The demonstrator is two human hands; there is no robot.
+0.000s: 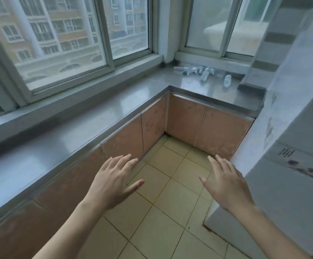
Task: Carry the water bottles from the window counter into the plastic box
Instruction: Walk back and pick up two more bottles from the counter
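Note:
Several clear plastic water bottles [198,70] lie on their sides on the grey window counter [193,85] at the far right, under the window. One bottle [227,80] lies a little apart to the right. My left hand [112,181] and my right hand [224,181] are both stretched out over the tiled floor, fingers spread, holding nothing. Both hands are well short of the bottles. No plastic box is in view.
The L-shaped counter [58,139] runs along the left under a large window [62,40], with pink cabinet fronts [185,122] below. A white appliance [292,174] stands close on the right. Yellowish floor tiles [163,202] lie between them.

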